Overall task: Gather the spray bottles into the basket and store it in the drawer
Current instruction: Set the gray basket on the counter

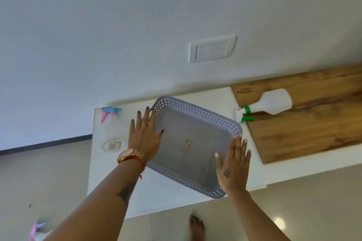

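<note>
A grey perforated basket [195, 123] lies on the white counter, with only a small scrap on its floor. My left hand [144, 135] rests flat with spread fingers on its left rim. My right hand [234, 164] lies flat and open on its right front rim. A white spray bottle with a green nozzle [272, 103] lies on its side on the wooden board to the right. A clear spray bottle with a blue and pink trigger [112, 121] lies on the counter left of the basket. Another pink and blue spray bottle [38, 231] shows at the bottom left.
The wooden board [313, 129] covers the right part of the white counter [172, 199]. A wall switch plate [212, 49] sits on the wall behind. The tiled floor and a bare foot [196, 229] are below the counter's front edge.
</note>
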